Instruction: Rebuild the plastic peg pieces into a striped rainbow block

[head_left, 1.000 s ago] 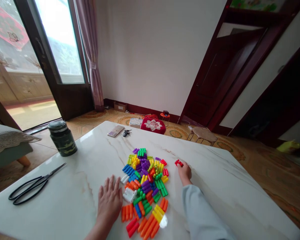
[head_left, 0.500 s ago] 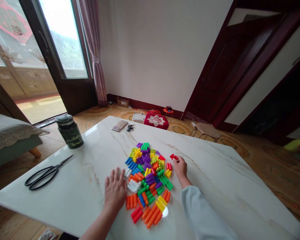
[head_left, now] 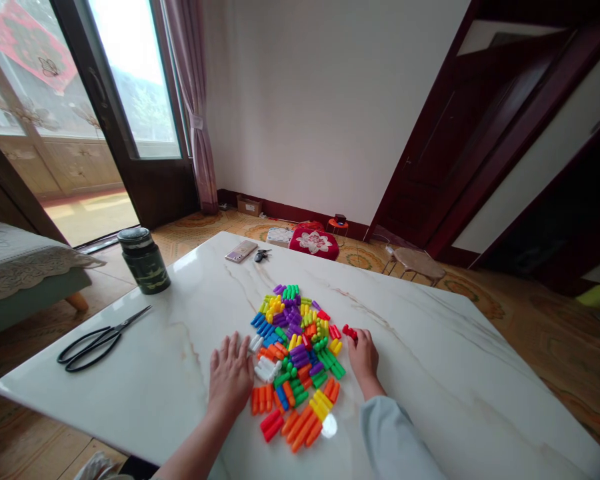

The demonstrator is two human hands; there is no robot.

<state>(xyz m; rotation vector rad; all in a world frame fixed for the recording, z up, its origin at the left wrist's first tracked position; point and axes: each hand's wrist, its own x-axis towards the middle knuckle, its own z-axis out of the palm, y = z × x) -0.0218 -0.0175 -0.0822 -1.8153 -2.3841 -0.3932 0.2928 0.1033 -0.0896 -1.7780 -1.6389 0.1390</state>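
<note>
A pile of colourful plastic toy blocks (head_left: 300, 357), shaped like joined rounded pegs, is spread on the marble-patterned table (head_left: 410, 333). My left hand (head_left: 231, 373) lies flat with its fingers stretched out, along the pile's left side near the white blocks (head_left: 267, 369). At the right side, my right hand (head_left: 364, 357) has its fingers closed on a small red toy block (head_left: 349, 331). Just left of it, another red block (head_left: 335, 332) lies at the pile's edge. My right fingers partly cover the held block.
Black-handled scissors (head_left: 103, 340) lie on the left of the table, with a dark green canister (head_left: 144, 261) behind them. A phone (head_left: 241, 251) and keys (head_left: 262, 255) rest near the far edge. Beyond the table stand a red cushioned stool (head_left: 314, 244) and another stool (head_left: 416, 264).
My right hand has moved a little toward me with the red block, closer to the red block at the pile's edge. My left hand stays flat in place. The view has shifted slightly.
</note>
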